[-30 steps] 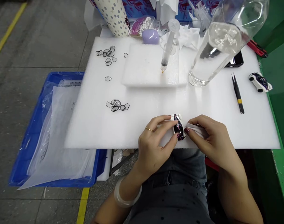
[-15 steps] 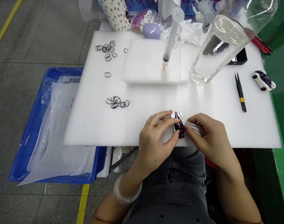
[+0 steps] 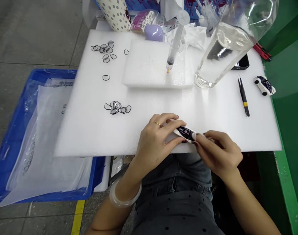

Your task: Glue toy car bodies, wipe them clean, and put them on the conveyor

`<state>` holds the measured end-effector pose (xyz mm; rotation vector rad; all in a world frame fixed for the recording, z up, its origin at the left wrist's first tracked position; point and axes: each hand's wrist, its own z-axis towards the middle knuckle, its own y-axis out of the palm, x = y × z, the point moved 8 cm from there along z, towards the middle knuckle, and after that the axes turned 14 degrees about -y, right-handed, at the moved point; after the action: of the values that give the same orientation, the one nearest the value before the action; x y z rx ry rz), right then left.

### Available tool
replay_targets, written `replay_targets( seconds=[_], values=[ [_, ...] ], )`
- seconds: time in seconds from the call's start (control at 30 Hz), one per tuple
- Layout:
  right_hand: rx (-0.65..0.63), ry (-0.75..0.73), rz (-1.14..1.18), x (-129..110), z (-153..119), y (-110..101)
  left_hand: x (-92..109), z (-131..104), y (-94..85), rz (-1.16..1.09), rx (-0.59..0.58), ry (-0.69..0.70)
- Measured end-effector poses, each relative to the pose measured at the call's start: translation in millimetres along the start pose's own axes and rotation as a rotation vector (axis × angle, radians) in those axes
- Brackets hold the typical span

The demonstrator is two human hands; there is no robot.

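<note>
L hand [image 3: 155,138] had the toy car [image 3: 185,133] pinched betw. thumb & fingers; R hand [image 3: 217,150] gripped a white wad [image 3: 193,136], tissue or cloth, couldn't tell, against the car's right end. Car was nearside of the foam block [image 3: 149,65], v. close to the worktop's [image 3: 90,130] front edge: push too hard on that slick shell, poss. slip & drop. Tall glass vessel [image 3: 209,68], right of block, risked a knock from a wide R swing. Moving room: block's front, bounded by rings [image 3: 118,109] front-left, tweezers [image 3: 243,98] right.
</note>
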<state>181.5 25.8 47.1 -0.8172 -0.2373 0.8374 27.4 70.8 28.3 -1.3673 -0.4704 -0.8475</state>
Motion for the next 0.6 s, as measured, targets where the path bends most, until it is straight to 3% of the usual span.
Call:
replay_targets(
  seconds=[0.13, 0.23, 0.33, 0.47, 0.53, 0.6],
  values=[
    [-0.041, 0.038, -0.049, 3.7, 6.1, 6.5, 0.0, 0.6, -1.7, -0.005, -0.001, 0.0],
    [0.009, 0.119, -0.105, 6.0, 8.3, 2.8, -0.2, 1.4, -1.6, -0.012, -0.001, 0.001],
    [0.032, 0.078, -0.08, -7.8, 6.2, 2.4, -0.6, 1.4, -0.8, -0.014, -0.007, -0.003],
    [-0.086, -0.064, 0.084, -19.6, 8.6, 3.8, -1.6, 0.8, 0.4, -0.008, -0.015, -0.005],
    [-0.123, -0.057, 0.078, -6.5, 14.4, -4.9, -1.9, 0.6, 0.4, -0.009, -0.007, 0.001],
    [-0.122, 0.039, -0.067, 16.4, 20.3, -18.1, -1.9, 0.5, 0.1, -0.015, 0.003, 0.005]
  ],
)
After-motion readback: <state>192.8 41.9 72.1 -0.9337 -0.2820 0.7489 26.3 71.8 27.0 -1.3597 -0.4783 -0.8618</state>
